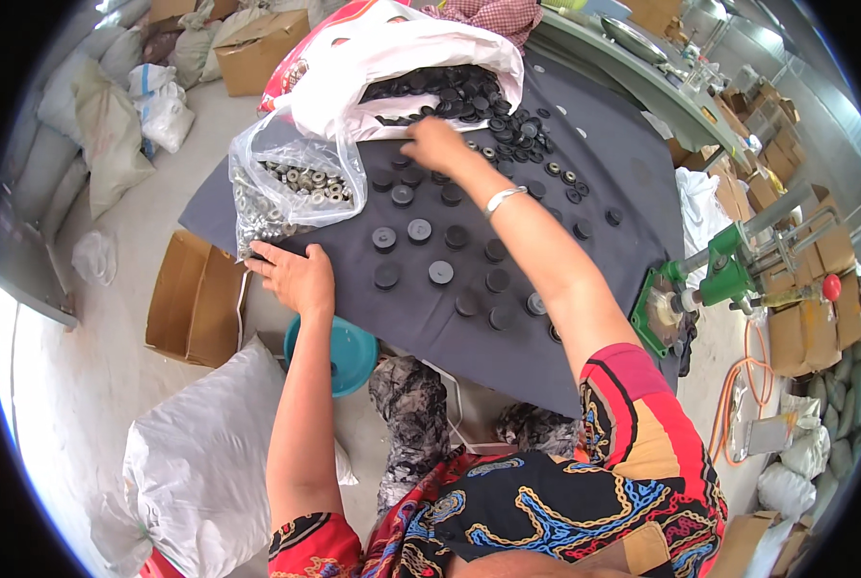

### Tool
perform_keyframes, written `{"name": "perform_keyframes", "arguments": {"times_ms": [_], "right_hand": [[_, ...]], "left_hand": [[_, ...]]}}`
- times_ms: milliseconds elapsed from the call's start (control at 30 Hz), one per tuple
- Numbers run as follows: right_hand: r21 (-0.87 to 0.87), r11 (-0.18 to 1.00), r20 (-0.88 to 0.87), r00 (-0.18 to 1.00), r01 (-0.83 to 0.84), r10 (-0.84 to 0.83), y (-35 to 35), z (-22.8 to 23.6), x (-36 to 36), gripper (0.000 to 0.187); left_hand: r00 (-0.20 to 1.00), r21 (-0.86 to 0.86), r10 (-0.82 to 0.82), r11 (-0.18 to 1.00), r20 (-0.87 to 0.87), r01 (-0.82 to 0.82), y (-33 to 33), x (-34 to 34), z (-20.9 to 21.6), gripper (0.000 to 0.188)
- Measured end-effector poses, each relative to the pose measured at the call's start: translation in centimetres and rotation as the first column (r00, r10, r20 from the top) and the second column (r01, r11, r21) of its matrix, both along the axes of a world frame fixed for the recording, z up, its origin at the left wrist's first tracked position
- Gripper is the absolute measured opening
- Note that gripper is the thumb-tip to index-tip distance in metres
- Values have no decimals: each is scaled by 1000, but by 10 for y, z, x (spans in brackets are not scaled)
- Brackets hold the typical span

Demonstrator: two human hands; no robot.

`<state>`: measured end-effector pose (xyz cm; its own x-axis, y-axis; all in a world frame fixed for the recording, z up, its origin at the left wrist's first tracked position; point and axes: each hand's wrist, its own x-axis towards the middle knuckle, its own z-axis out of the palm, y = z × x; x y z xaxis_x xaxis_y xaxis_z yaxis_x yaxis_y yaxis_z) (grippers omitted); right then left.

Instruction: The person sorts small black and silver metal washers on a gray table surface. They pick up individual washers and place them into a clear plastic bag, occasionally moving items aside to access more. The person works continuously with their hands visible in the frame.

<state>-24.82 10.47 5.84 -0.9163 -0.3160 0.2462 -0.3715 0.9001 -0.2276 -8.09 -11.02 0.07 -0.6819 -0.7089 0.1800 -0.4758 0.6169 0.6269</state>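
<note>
My left hand rests at the left edge of the dark cloth, fingers spread beside the small metal nuts at the mouth of a clear plastic bag. Over the near edge of a white sack is my right hand, its fingers bent together; whatever they pinch is hidden. Black round rubber caps fill the sack and spill out to its right. Several black discs stand apart in loose rows on the cloth, below my right forearm and around it.
A green hand press stands at the table's right edge. Below the left edge are an open cardboard box, a teal basin and a full white sack. Another table stands at the far right.
</note>
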Motion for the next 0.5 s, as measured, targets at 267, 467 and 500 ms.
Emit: {"name": "perform_keyframes", "arguments": {"times_ms": [267,467,500], "right_hand": [[-45,997,29,997,66,-65,84,2,-8,21],[28,997,61,995,73,-75,57,-11,-5,26],[63,994,55,994,89,-93,54,-13,-9,25]], "left_hand": [[1000,-15,5,1000,-4,-5,2,1,1,87],[1000,44,-12,999,10,12,2,2,7,87],[1000,18,-7,1000,-4,7,2,1,6,87]]}}
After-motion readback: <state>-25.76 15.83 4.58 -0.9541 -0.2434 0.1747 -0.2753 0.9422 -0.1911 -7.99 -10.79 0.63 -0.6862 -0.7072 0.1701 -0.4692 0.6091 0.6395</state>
